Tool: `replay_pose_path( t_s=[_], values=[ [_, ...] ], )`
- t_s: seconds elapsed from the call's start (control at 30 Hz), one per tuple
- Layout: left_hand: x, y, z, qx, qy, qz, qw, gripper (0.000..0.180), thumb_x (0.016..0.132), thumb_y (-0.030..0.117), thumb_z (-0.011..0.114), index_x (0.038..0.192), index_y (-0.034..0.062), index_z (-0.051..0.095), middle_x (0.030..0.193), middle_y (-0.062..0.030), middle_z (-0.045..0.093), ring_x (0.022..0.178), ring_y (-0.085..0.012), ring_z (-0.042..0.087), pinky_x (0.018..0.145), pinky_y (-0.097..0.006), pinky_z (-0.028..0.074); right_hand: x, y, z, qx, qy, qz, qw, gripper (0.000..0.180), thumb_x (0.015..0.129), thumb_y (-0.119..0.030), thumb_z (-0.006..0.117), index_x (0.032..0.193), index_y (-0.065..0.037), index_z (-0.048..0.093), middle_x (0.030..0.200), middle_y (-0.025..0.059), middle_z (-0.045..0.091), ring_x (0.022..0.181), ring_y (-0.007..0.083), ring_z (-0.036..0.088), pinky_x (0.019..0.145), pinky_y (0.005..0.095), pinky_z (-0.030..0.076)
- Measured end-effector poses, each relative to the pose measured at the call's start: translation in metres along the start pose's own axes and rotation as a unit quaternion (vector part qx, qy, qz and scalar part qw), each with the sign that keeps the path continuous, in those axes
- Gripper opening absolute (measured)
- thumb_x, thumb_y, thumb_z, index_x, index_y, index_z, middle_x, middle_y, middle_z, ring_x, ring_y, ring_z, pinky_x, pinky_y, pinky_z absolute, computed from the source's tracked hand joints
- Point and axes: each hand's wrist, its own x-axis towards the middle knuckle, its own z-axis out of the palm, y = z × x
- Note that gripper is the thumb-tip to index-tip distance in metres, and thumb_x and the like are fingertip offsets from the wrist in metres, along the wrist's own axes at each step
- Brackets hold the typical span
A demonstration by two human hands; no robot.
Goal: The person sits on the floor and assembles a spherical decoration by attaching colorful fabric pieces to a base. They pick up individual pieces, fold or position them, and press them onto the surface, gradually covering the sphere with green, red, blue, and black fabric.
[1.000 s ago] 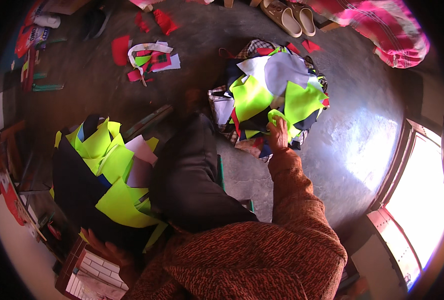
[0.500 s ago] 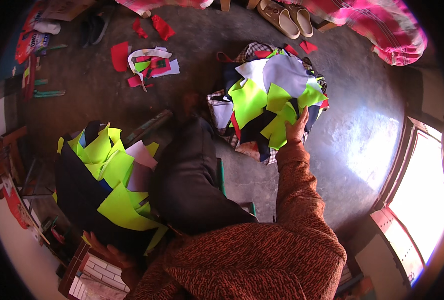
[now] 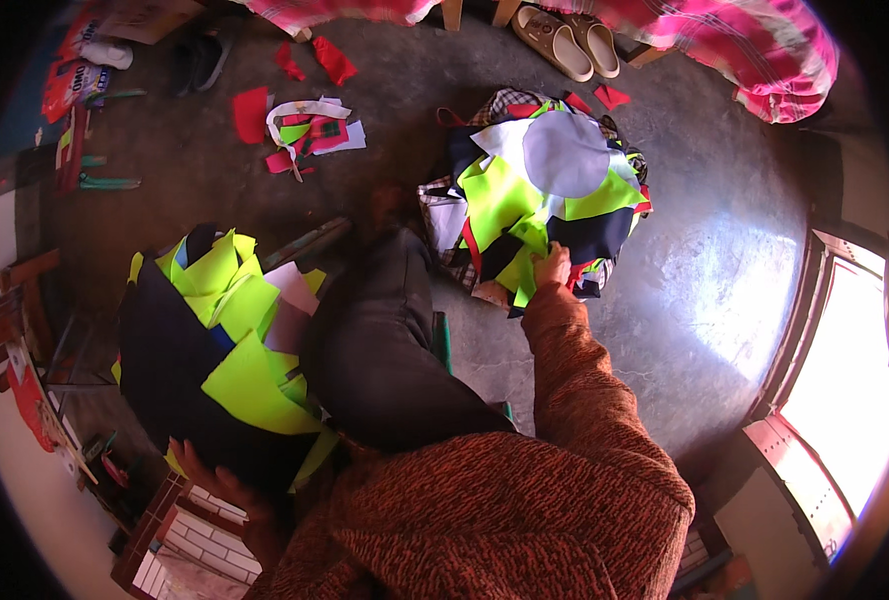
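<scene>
My right hand (image 3: 553, 266) is closed on a neon yellow-green fabric scrap (image 3: 531, 236) at the near side of a loose heap of cloth pieces. Around that scrap lie dark navy scraps (image 3: 593, 235), more neon pieces and a rounded pale grey piece (image 3: 567, 155) on top. Checked cloth (image 3: 435, 212) shows beneath the heap. Beside my leg on the left is a second pile, a big dark cloth (image 3: 165, 350) with neon scraps (image 3: 260, 385) on it. My left hand (image 3: 215, 485) rests against that dark cloth's near edge, its fingers stretched out and partly in shadow.
Red, white and grey scraps (image 3: 310, 135) lie on the concrete floor farther off. Sandals (image 3: 568, 45) stand at the far edge by a pink checked cloth (image 3: 705, 45). A wooden chair (image 3: 10, 300) is on the left, a bright doorway (image 3: 835, 370) on the right.
My right hand has moved left and slightly nearer, closing on a neon scrap and bunching it. Dark cloth now shows where neon pieces lay. My left hand has stayed at the other pile.
</scene>
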Motion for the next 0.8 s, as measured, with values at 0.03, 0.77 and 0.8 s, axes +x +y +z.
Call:
replay_pose_path(
  t_s=[0.03, 0.77, 0.8],
  values=[
    [-0.001, -0.005, 0.001, 0.001, 0.004, 0.006, 1.0, 0.056, 0.096, 0.041, 0.026, 0.132, -0.0015, 0.037, 0.141, -0.0213, 0.031, 0.13, -0.0374, 0.031, 0.107, -0.051, 0.023, -0.01, 0.005, 0.002, 0.018, -0.009, -0.023, 1.0, 0.048, 0.065, -0.022, 0.078, 0.107, -0.009, 0.058, 0.104, 0.0163, 0.058, 0.096, 0.0359, 0.059, 0.078, 0.0425, 0.048],
    [-0.012, -0.041, 0.003, 0.055, 0.103, 0.068, 0.991, 0.045, 0.087, 0.028, 0.041, 0.126, 0.0097, 0.051, 0.136, -0.0121, 0.044, 0.127, -0.0336, 0.038, 0.102, -0.055, 0.023, -0.079, -0.127, -0.263, 0.78, -0.269, -0.129, 0.55, 0.043, 0.082, -0.014, 0.063, 0.122, -0.003, 0.05, 0.111, 0.0119, 0.06, 0.098, 0.0263, 0.06, 0.087, 0.0403, 0.049],
    [-0.01, -0.04, 0.002, 0.059, 0.103, 0.07, 0.99, 0.045, 0.087, 0.028, 0.041, 0.126, 0.0103, 0.051, 0.136, -0.0117, 0.044, 0.127, -0.0334, 0.038, 0.102, -0.055, 0.023, -0.09, -0.137, -0.265, 0.794, -0.314, -0.12, 0.506, 0.045, 0.081, -0.016, 0.063, 0.122, -0.003, 0.049, 0.111, 0.0125, 0.06, 0.098, 0.027, 0.06, 0.088, 0.0412, 0.049]
  ],
)
